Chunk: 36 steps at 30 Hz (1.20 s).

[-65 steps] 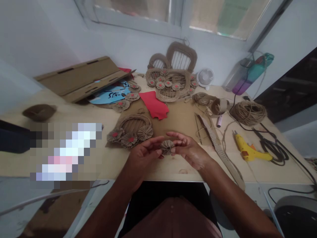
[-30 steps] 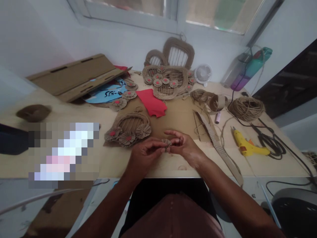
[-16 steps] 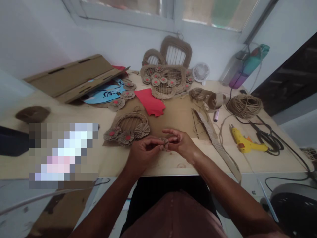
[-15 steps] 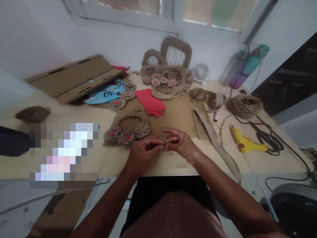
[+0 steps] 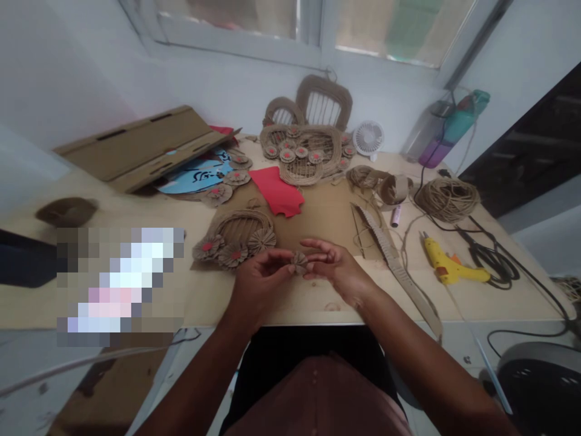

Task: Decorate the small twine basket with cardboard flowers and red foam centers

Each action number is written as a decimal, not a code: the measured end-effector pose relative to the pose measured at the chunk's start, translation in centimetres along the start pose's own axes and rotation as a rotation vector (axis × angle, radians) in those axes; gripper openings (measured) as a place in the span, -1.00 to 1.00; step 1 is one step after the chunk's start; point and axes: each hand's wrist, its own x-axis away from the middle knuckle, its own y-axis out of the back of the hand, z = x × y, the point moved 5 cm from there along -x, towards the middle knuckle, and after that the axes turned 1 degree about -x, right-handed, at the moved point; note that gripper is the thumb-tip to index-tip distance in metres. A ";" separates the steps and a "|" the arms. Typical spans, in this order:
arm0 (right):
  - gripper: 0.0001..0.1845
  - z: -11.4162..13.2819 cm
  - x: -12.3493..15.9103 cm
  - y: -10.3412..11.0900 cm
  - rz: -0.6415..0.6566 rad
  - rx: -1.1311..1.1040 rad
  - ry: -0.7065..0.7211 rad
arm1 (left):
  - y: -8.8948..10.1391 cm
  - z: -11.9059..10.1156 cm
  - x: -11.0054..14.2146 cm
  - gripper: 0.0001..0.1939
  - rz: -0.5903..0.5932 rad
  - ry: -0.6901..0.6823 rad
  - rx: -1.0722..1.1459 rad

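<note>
Between my hands, above the front of the table, is a small pleated cardboard rosette (image 5: 298,263). The thumb and fingers of my left hand (image 5: 263,275) pinch its left side. My right hand (image 5: 333,266) grips its right edge between thumb and fingertips, with the upper fingers stretched out. Just left of my hands lies a twine-wrapped frame (image 5: 242,224) with larger pleated rosettes along its lower side; two show red centres. Behind my hands is a flat brown cardboard sheet (image 5: 318,227) with a red paper piece (image 5: 278,191) on it.
A yellow glue gun (image 5: 447,260) with its cable lies at right, near a ball of twine (image 5: 448,198) and a corrugated cardboard strip (image 5: 394,260). More decorated woven frames (image 5: 304,145) lean at the back beside a small white fan (image 5: 368,139). Folded cardboard (image 5: 145,148) rests back left.
The rosette has turned so its pleated face shows more openly, and my right fingers have spread a little. The whole view has shifted slightly.
</note>
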 end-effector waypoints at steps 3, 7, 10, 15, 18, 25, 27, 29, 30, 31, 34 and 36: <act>-0.53 0.0 0.5 -0.1 -0.027 -0.055 0.022 | -0.1 0.0 0.4 -0.69 -0.053 0.025 0.077; -0.55 0.2 1.1 -0.5 -0.055 -0.083 0.068 | -0.5 0.1 1.0 -0.60 -0.084 0.111 0.253; -0.56 0.4 1.5 -0.8 -0.074 -0.037 0.122 | -0.8 0.5 1.3 -0.55 -0.120 0.194 0.412; -0.56 0.6 1.5 -0.8 -0.107 0.111 0.210 | -1.3 0.4 1.6 -0.54 -0.106 0.163 0.353; -0.54 0.4 1.3 -0.6 -0.133 0.155 0.223 | -1.4 0.4 1.6 -0.56 -0.070 0.142 0.273; -0.56 0.2 0.8 -0.5 -0.065 0.205 0.179 | -1.1 0.8 1.0 -0.63 0.047 0.148 0.130; -0.56 0.4 0.6 -0.6 -0.029 0.207 0.164 | -0.9 0.9 0.6 -0.65 0.071 0.154 0.117; -0.55 0.5 0.4 -0.6 -0.004 0.206 0.151 | -0.7 0.8 0.3 -0.66 0.094 0.163 0.104; -0.55 0.6 0.3 -0.6 0.005 0.205 0.145 | -0.6 0.7 0.2 -0.67 0.108 0.170 0.097; -0.55 0.6 0.1 -0.6 0.012 0.203 0.141 | -0.5 0.7 0.1 -0.67 0.123 0.179 0.091; -0.55 0.6 -0.2 -0.4 0.024 0.196 0.133 | -0.3 0.4 -0.1 -0.68 0.167 0.206 0.078; -0.54 0.5 -0.4 -0.3 0.025 0.193 0.130 | -0.2 0.4 -0.2 -0.66 0.192 0.216 0.075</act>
